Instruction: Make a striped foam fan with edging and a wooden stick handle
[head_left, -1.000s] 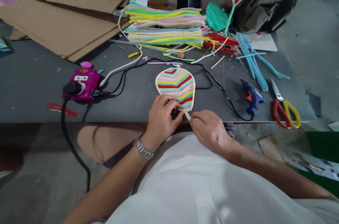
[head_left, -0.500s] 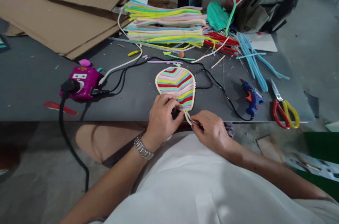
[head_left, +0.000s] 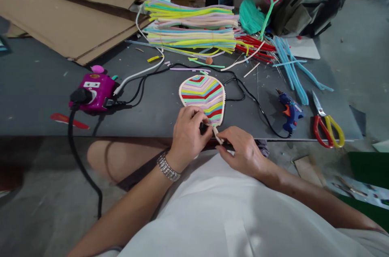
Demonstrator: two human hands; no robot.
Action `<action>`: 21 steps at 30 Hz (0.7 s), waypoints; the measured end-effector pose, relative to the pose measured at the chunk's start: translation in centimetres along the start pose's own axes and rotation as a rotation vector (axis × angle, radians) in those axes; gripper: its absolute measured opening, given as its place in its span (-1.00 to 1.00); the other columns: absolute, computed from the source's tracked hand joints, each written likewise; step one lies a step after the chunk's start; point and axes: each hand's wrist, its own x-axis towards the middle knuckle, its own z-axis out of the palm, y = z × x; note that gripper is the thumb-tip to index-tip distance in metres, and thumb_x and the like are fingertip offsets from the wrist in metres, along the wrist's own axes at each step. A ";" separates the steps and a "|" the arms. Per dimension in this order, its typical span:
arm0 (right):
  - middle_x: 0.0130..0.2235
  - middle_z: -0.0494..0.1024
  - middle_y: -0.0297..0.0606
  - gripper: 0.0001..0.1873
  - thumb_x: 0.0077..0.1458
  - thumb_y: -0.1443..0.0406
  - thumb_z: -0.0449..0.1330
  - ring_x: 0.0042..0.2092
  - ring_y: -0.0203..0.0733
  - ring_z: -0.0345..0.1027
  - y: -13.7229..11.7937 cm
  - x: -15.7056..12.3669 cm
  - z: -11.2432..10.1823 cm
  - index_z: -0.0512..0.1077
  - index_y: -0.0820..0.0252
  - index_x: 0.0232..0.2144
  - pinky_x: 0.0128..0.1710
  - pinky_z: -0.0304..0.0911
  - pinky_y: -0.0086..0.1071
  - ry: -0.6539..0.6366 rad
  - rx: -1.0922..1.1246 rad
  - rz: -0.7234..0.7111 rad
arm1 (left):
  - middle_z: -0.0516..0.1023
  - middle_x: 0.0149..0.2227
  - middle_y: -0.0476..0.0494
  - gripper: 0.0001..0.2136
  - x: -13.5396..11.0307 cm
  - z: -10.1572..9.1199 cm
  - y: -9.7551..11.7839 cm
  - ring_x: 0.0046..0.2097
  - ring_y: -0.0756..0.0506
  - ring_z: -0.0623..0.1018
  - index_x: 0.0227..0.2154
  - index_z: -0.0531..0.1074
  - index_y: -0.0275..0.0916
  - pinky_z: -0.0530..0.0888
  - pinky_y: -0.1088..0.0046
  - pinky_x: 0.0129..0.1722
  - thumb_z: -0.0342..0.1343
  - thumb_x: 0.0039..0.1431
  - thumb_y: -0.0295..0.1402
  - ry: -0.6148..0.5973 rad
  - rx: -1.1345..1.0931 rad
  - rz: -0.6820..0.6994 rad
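Right hand lower, striped panel's base hidden

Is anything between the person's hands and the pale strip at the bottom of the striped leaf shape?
Nothing visible stands in the way: the left hand and right hand are both right at the pale strip below the striped leaf shape.

The left hand hides the striped panel's lower edge.

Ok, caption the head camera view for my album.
Left hand and right hand hold a pale strip at the base of a multicoloured striped leaf-shaped panel on a dark grey table.
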 end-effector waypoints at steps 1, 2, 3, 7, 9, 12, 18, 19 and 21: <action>-0.28 0.58 -0.18 -0.90 0.25 0.37 0.23 -0.26 -0.13 0.41 -0.1 0.0 -0.1 0.45 0.21 -0.16 -0.24 0.28 -0.30 -0.007 0.003 -0.007 | 0.51 -0.12 -0.21 -0.89 0.0 0.0 0.0 -0.01 -0.25 0.50 -0.34 0.43 -0.20 0.50 0.13 0.00 0.25 0.19 -0.49 0.004 0.002 0.000; -0.27 0.59 -0.17 -0.88 0.26 0.33 0.25 -0.26 -0.12 0.42 -0.2 0.0 -0.1 0.45 0.20 -0.15 -0.24 0.29 -0.29 -0.011 0.001 -0.013 | 0.50 -0.12 -0.21 -0.89 0.0 0.1 0.1 -0.02 -0.25 0.50 -0.33 0.43 -0.20 0.49 0.14 0.00 0.24 0.19 -0.50 0.008 0.004 0.003; -0.27 0.59 -0.18 -0.89 0.27 0.31 0.25 -0.26 -0.12 0.42 -0.2 0.0 -0.1 0.45 0.20 -0.15 -0.24 0.29 -0.29 -0.011 -0.008 -0.013 | 0.50 -0.13 -0.21 -0.89 0.0 0.1 0.1 -0.02 -0.25 0.50 -0.33 0.43 -0.19 0.49 0.14 0.00 0.23 0.20 -0.50 0.013 0.009 0.006; -0.35 0.56 -0.21 -0.92 0.32 0.37 0.16 -0.30 -0.14 0.40 -0.1 0.0 0.2 0.46 0.19 -0.24 -0.29 0.21 -0.30 0.016 -0.131 0.030 | 0.50 -0.13 -0.20 -0.90 -0.2 0.3 0.1 -0.04 -0.23 0.49 -0.32 0.41 -0.18 0.49 0.14 -0.01 0.21 0.24 -0.49 0.040 0.035 0.045; -0.37 0.55 -0.22 -0.88 0.32 0.39 0.15 -0.31 -0.14 0.40 0.0 -0.1 0.4 0.47 0.17 -0.28 -0.30 0.18 -0.30 0.024 -0.189 0.060 | 0.50 -0.13 -0.20 -0.90 -0.2 0.4 0.1 -0.04 -0.24 0.49 -0.32 0.40 -0.18 0.49 0.14 -0.01 0.20 0.25 -0.47 0.050 0.049 0.071; -0.38 0.55 -0.23 -0.85 0.32 0.39 0.14 -0.32 -0.14 0.40 0.2 -0.2 0.6 0.48 0.17 -0.31 -0.30 0.17 -0.29 0.013 -0.225 0.060 | 0.50 -0.13 -0.21 -0.90 -0.3 0.5 0.1 -0.04 -0.24 0.49 -0.32 0.39 -0.18 0.49 0.14 -0.01 0.20 0.27 -0.47 0.060 0.060 0.092; -0.35 0.59 -0.18 -0.78 0.36 0.39 0.07 -0.30 -0.11 0.43 0.0 -0.1 0.9 0.54 0.26 -0.13 -0.28 0.21 -0.27 -0.027 -0.297 0.029 | 0.51 -0.14 -0.21 -0.90 -0.4 0.7 0.2 -0.04 -0.24 0.49 -0.31 0.40 -0.18 0.49 0.16 -0.01 0.21 0.25 -0.47 0.087 0.094 0.090; -0.33 0.60 -0.17 -0.76 0.35 0.40 0.06 -0.29 -0.11 0.44 0.0 -0.1 1.0 0.54 0.26 -0.11 -0.27 0.23 -0.27 -0.029 -0.298 0.040 | 0.51 -0.14 -0.21 -0.90 -0.4 0.7 0.2 -0.05 -0.25 0.48 -0.32 0.40 -0.18 0.49 0.16 -0.02 0.21 0.25 -0.47 0.088 0.099 0.087; -0.29 0.62 -0.15 -0.75 0.34 0.41 0.06 -0.26 -0.10 0.46 -0.1 0.0 1.2 0.53 0.26 -0.08 -0.24 0.25 -0.27 -0.039 -0.294 0.072 | 0.51 -0.14 -0.22 -0.90 -0.4 0.7 0.3 -0.05 -0.25 0.48 -0.32 0.40 -0.18 0.49 0.16 -0.03 0.21 0.24 -0.47 0.083 0.096 0.080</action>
